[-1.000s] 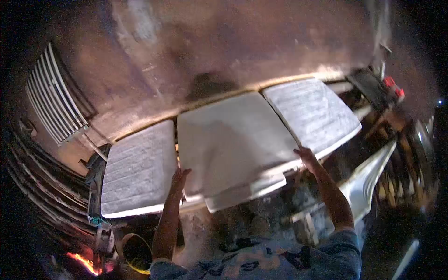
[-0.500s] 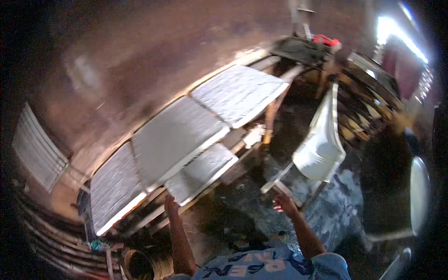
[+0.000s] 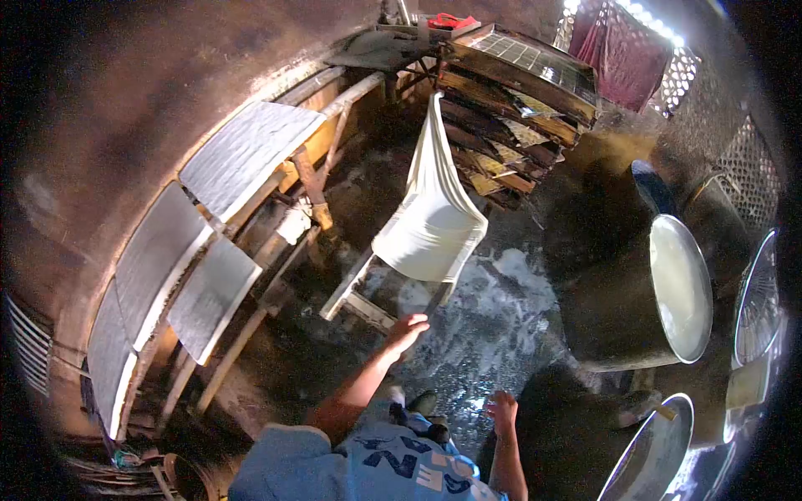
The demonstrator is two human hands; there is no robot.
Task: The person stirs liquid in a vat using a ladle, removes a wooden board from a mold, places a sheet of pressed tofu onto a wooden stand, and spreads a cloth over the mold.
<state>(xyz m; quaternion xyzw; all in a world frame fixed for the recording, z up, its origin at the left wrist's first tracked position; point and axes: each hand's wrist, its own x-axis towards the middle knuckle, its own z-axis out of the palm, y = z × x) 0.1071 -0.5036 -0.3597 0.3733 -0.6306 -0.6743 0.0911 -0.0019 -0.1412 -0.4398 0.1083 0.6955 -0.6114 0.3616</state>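
White slabs (image 3: 251,156) already laid out, can't tell what's left; left hand (image 3: 407,332) and right hand (image 3: 503,411) empty, loosely spread.

At left, white rectangular slabs (image 3: 251,154) lie on a brown wooden rack (image 3: 311,188). Ahead, right of it, white draped cloth (image 3: 434,238) sits on a pale wooden frame (image 3: 345,290); dark wooden trays (image 3: 510,100) stand stacked behind. Farther right, a round metal vat (image 3: 650,267) holds what seems white liquid (image 3: 681,288).

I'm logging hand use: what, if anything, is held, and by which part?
Nothing seems held: the left hand is near the wooden stand, the right hand empty.
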